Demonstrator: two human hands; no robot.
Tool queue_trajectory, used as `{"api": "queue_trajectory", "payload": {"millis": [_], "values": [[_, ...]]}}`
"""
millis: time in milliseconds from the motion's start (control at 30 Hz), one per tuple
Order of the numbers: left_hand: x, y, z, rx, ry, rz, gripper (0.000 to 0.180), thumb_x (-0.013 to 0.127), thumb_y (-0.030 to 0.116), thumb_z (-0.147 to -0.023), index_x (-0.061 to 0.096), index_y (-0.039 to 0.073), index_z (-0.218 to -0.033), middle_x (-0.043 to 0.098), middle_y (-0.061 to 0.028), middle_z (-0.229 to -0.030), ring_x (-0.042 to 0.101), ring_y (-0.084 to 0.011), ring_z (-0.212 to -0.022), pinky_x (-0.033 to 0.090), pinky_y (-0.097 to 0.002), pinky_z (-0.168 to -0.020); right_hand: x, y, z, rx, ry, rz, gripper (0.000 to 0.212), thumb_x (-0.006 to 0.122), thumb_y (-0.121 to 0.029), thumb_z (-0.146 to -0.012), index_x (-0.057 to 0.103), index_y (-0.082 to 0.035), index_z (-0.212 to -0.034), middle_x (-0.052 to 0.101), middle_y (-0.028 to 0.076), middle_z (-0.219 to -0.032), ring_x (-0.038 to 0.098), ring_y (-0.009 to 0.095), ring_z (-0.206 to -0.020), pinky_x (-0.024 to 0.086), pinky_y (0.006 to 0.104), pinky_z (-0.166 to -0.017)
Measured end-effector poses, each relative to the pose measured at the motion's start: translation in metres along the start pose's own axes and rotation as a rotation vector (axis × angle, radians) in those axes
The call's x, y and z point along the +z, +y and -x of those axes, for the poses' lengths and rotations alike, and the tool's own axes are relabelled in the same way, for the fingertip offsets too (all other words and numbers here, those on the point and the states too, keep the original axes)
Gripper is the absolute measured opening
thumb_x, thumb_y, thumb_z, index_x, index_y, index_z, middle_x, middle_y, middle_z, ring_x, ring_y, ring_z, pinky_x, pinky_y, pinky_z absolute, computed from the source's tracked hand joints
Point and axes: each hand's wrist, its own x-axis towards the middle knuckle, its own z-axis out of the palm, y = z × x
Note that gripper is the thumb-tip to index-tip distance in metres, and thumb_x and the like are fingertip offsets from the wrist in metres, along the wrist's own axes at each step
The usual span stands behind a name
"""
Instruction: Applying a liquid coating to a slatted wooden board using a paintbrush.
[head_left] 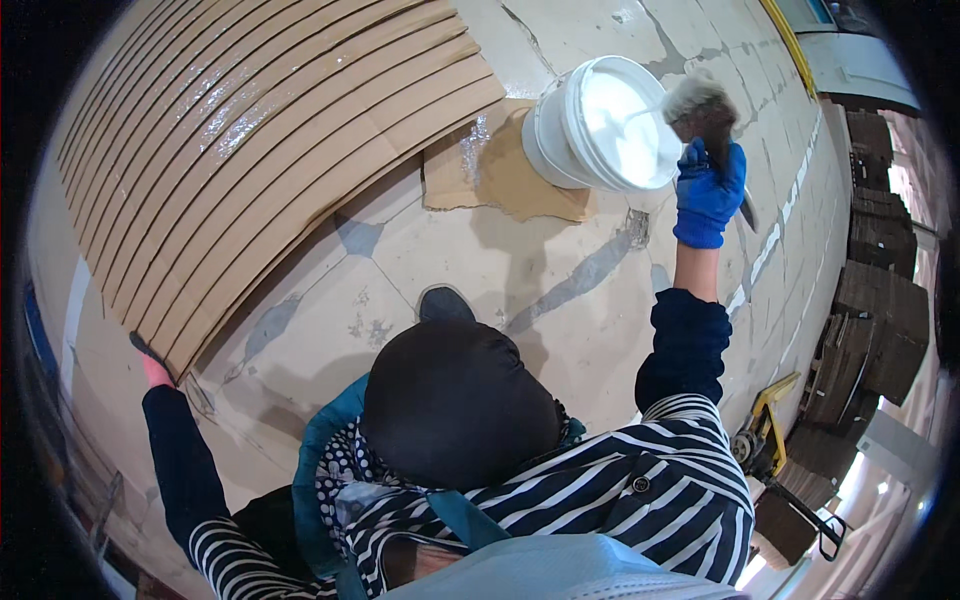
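Observation:
My right hand (711, 195), in a blue glove, is closed round the handle of a wide brush (703, 110). The brush's pale, wet-looking bristles are raised beside the rim of a white bucket (556, 135). White liquid (622, 125) fills much of the bucket, and a thin white streak runs toward the bristles. At the left, overlapping brown cardboard sheets (300, 150) lie fanned out in long strips, with shiny wet patches on several of them. My left hand (154, 368) grips their near corner; something dark covers its fingertips, and its other fingers are hidden.
Under the bucket lies a torn cardboard piece (505, 190) on the cracked, patched floor (400, 280). A yellow pallet jack (765, 430) stands at the right, near stacks of cardboard (880, 320). My shoe tip (445, 304) shows beyond my dark-covered knee.

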Motion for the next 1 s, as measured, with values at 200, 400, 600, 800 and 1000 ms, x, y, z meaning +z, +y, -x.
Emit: {"api": "queue_trajectory", "payload": {"millis": [200, 400, 600, 800, 1000], "values": [[0.013, 0.006, 0.014, 0.022, 0.026, 0.008, 0.063, 0.032, 0.05, -0.089, 0.033, 0.002, -0.13, 0.044, -0.0115, -0.126, 0.046, -0.0212, -0.111, 0.037, -0.0321, -0.094, 0.025, 0.025, 0.026, -0.911, -0.362, 1.364, 0.023, 0.057, -0.007, -0.082, 0.059, -0.001, -0.104, 0.054, 0.013, -0.113, 0.051, 0.023, -0.106, 0.04, 0.0335, -0.091], [0.003, -0.008, 0.0, 0.681, 0.388, -0.608, 0.051, 0.029, 0.034, -0.094, 0.033, -0.004, -0.129, 0.039, -0.0113, -0.131, 0.035, -0.0227, -0.118, 0.026, -0.0311, -0.101, -0.001, 0.036, 0.02, -0.104, -0.192, 1.108, 0.037, 0.061, -0.003, -0.075, 0.058, -0.008, -0.112, 0.048, 0.009, -0.122, 0.052, 0.016, -0.089, 0.047, 0.0265, -0.067], [0.0, -0.009, 0.001, -0.13, 0.22, -0.303, 0.068, 0.03, 0.055, -0.088, 0.04, -0.001, -0.125, 0.051, -0.014, -0.118, 0.051, -0.0188, -0.104, 0.039, -0.032, -0.091, 0.013, 0.029, 0.022, -1.141, -0.594, 1.742, 0.039, 0.062, 0.003, -0.071, 0.062, -0.014, -0.106, 0.049, 0.009, -0.123, 0.051, 0.025, -0.1, 0.045, 0.0309, -0.078], [-0.013, -0.017, -0.002, -0.018, 0.015, -0.305, 0.055, 0.03, 0.038, -0.089, 0.026, 0.001, -0.13, 0.055, -0.0174, -0.103, 0.056, -0.0262, -0.091, 0.044, -0.0369, -0.079, 0.123, 0.071, 0.082, -1.24, -0.602, 1.574, 0.03, 0.063, 0.0, -0.073, 0.062, -0.004, -0.103, 0.053, 0.016, -0.116, 0.053, 0.031, -0.1, 0.043, 0.0369, -0.083], [-0.028, -0.054, -0.03, 0.154, 0.057, -0.61, 0.052, 0.03, 0.021, -0.09, 0.012, 0.003, -0.135, 0.059, -0.0207, -0.089, 0.06, -0.0336, -0.077, 0.048, -0.0417, -0.067, 0.232, 0.183, 0.153, -0.689, -0.94, 0.98, 0.022, 0.063, -0.003, -0.076, 0.06, 0.002, -0.097, 0.059, 0.015, -0.102, 0.055, 0.027, -0.1, 0.039, 0.0368, -0.089]]}}
